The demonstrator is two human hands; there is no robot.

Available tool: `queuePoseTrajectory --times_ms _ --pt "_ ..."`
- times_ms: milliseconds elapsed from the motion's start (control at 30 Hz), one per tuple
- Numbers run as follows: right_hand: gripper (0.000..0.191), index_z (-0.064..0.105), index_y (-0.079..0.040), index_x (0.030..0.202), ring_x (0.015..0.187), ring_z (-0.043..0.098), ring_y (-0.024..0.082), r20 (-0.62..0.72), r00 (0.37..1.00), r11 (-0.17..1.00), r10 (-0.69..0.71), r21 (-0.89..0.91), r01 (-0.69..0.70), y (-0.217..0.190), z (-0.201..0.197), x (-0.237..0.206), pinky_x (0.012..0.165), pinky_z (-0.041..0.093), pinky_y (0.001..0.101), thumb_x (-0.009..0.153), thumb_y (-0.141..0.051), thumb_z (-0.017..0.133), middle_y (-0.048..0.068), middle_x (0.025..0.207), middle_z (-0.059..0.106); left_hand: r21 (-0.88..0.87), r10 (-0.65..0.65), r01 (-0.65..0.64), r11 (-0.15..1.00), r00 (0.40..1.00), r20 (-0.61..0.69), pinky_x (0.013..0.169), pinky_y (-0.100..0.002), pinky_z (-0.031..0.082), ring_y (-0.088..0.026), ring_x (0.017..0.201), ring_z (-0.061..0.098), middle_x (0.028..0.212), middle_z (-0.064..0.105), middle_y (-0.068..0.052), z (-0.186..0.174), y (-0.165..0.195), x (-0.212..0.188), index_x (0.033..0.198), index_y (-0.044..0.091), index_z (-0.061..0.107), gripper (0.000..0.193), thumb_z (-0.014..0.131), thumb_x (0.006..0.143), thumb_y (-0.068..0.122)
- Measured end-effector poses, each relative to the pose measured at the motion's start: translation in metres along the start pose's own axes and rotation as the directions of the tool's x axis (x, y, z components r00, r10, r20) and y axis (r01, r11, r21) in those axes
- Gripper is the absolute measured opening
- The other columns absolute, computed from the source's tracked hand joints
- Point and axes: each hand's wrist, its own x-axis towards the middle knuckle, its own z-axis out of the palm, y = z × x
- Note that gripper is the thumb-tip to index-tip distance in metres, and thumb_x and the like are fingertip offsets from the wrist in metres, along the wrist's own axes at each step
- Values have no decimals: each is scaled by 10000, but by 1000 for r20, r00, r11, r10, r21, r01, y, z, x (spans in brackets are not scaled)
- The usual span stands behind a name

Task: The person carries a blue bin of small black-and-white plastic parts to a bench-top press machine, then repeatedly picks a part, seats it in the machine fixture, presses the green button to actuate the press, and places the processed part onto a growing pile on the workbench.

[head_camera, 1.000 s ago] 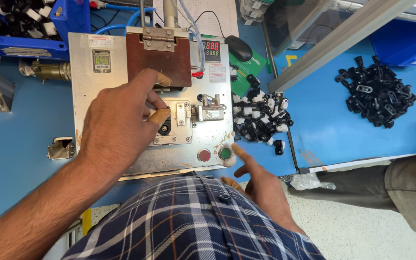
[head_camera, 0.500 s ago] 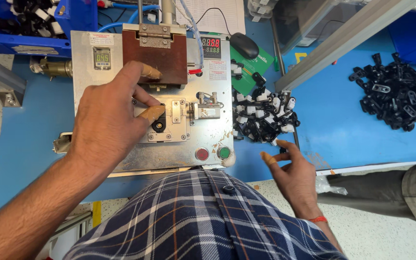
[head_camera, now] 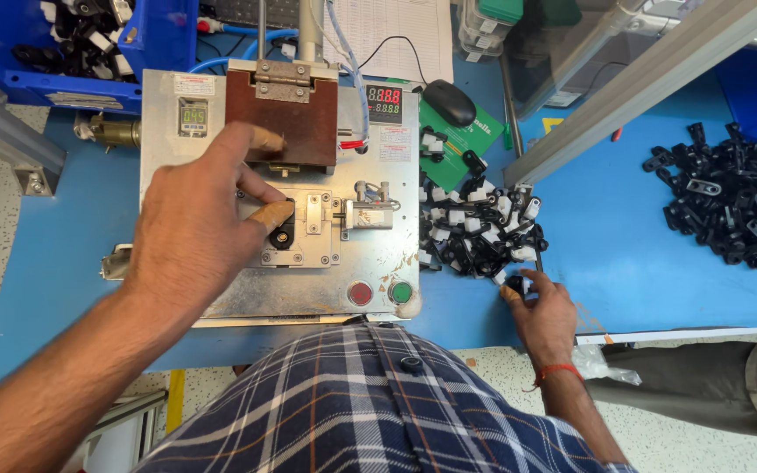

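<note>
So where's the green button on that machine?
The green button sits at the metal plate's front right corner, just right of the red button, between the person's two hands.

A blue desk carries the scene. At its far right lies a heap of all-black plastic clips, well apart from the metal plate. A black computer mouse rests on a green mat behind the plate, with a printed sheet of paper beyond it. A blue bin with small parts stands at the far left corner. A grey aluminium rail runs slantwise across the desk. On the plate's near edge sit a red button and a green button side by side.
</note>
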Motion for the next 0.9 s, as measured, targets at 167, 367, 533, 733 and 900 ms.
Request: queuePoseTrajectory --times_ms 167,367,533,733,900 --pt "463 668 -116 1288 902 704 230 68 992 838 104 531 -124 6 0 2 786 599 392 842 -146 789 158 1146 703 64 60 -59 996 998 -9 647 -421 564 -275 722 746 848 802 -18 0 -1 1 1304 138 574 576 820 786 79" --pt "405 589 -113 1337 942 697 197 444 896 -117 23 891 -439 -5 -29 -22 811 608 338 934 -148 617 159 1162 692 5 78 -78 997 996 -32 666 -395 595 -245 758 765 847 787 -34 4 -5 -1 1293 127 583 554 810 791 69" --pt "345 595 -66 1321 857 637 163 495 865 -158 -76 851 -501 -50 -51 -50 772 569 317 1041 -264 635 192 1119 703 -17 158 -160 987 985 -71 665 -391 587 -237 765 761 831 790 -45 7 -11 -3 1289 108 589 544 813 795 53" --pt "373 645 -52 1282 852 670 132 353 924 558 -143 801 -219 -114 -79 -85 747 573 284 965 -250 647 85 1031 725 -78 59 -61 995 998 -24 592 -368 596 -195 659 762 951 782 -14 2 -10 -8 1311 98 532 577 775 793 24" --pt "383 695 -166 1270 730 678 151 302 915 931 -266 325 164 -149 -96 -112 637 584 325 906 -283 714 59 935 689 -110 170 -173 979 985 -32 613 -379 578 -207 707 730 902 772 -24 9 2 -29 1298 123 553 500 771 848 121"
